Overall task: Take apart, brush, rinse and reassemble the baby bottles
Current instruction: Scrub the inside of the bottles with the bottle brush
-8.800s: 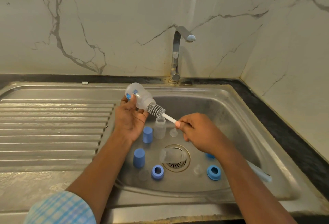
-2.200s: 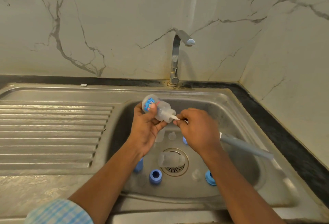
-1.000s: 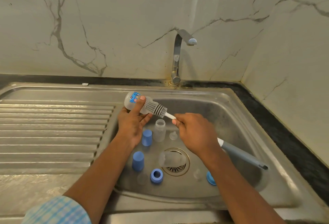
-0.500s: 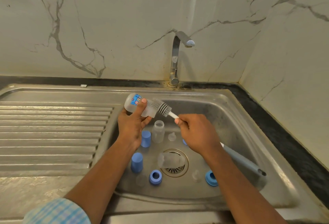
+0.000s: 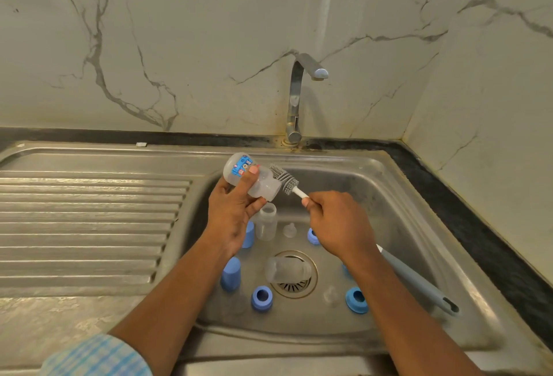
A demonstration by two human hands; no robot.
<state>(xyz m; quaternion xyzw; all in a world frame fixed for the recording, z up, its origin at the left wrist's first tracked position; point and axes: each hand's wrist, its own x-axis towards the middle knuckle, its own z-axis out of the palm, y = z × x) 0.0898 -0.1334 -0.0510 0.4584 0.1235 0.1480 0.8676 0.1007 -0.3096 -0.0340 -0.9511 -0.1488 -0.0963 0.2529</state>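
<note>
Over the sink [image 5: 404, 193], the left hand [image 5: 236, 214] is gripping a printed bottle [image 5: 239, 167] in curled fingers while the right hand [image 5: 335, 223] is pinching the brush [image 5: 284, 179], its head just outside the mouth, so disassembly is looking done and brushing partway, with loose bottles [image 5: 267, 223], caps [image 5: 231, 274] and collars [image 5: 261, 298] awaiting rinsing and reassembly.

Home kitchen, stainless steel sink [image 5: 419, 196] under the right hand [image 5: 338, 226], ribbed drainboard [image 5: 89, 226] left of the left hand [image 5: 233, 214], tap [image 5: 296, 100] beyond both, veined marble wall [image 5: 179, 46] behind.
</note>
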